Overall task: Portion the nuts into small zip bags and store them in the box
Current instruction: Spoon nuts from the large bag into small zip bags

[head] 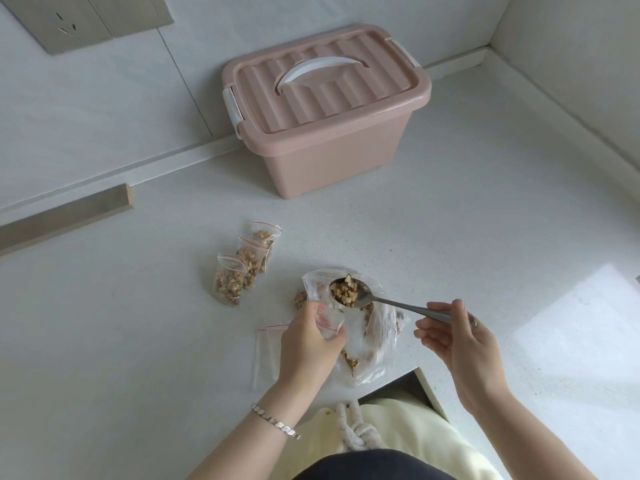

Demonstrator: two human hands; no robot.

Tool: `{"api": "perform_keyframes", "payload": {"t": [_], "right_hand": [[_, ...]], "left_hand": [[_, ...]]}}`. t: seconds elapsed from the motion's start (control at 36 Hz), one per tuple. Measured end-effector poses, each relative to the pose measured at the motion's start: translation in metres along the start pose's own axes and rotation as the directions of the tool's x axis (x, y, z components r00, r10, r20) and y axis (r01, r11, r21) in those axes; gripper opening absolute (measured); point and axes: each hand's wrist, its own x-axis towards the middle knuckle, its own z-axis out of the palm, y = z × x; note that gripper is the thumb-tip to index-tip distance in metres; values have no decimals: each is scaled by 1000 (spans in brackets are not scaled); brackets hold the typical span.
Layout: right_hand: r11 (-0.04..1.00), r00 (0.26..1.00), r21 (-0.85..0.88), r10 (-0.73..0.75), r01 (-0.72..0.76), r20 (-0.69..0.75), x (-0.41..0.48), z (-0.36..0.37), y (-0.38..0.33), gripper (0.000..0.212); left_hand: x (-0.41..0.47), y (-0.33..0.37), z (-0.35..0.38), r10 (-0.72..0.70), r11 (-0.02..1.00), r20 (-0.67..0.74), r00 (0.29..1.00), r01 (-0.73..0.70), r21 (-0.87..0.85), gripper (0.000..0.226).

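Nuts [349, 362] partly hidden inside crumpled bag [381, 341].

We see a pink box [325, 116] with ribbed lid, white handle [320, 71], brown nuts [344, 292], red-striped clear bags [242, 265].

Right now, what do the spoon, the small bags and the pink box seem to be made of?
Spoon: probably stainless steel, polished; grey with bright reflections.
Small bags: thin clear plastic film, glossy; the nuts show through.
Box: seemingly moulded plastic, opaque matt pink; ribbed lid.
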Motion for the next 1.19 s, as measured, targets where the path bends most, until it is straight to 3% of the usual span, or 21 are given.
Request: {"api": "perform_keyframes", "payload": {"t": [0.17, 0.36, 0.69, 0.78, 0.89, 0.94, 1.03, 1.08, 1.19], "right_hand": [[997, 1000, 78, -22, 21, 8, -17, 14, 3, 35], [995, 995, 10, -101, 101, 2, -25, 11, 1, 34], [917, 943, -221, -317, 331, 99, -34, 12, -8, 34], [827, 885, -317, -422, 464, 196, -37, 11, -9, 36], [571, 742, -474, -537, 670, 402, -38, 6, -12, 31], [534, 709, -469, -570, 704, 415, -37, 4, -12, 30], [673, 797, -434, -551, 599, 246, -29, 2, -11, 20], [735, 872, -478, -457, 481, 173, -20, -2, -8, 23], [724, 948, -612, -242, 317, 204, -3, -12, 3, 27]], "left_hand": [[1, 16, 2, -59, 994, -23, 998, 56, -94, 27], [3, 20, -1, -70, 993, -41, 997, 65, -103, 29], [6, 12, -2, 132, 991, -91, 987, -130, 22, 35], [7, 11, -1, 157, 988, -89, 984, -157, 10, 32], [7, 7, -1, 181, 983, -85, 980, -183, -9, 27], [6, 4, -1, 171, 985, -75, 982, -173, -10, 27], [3, -4, -3, 144, 989, -49, 988, -145, 2, 28], [1, -11, -5, 115, 993, 2, 993, -115, 10, 28], [-3, -24, -9, 44, 996, 142, 989, -55, 69, 23]]}}
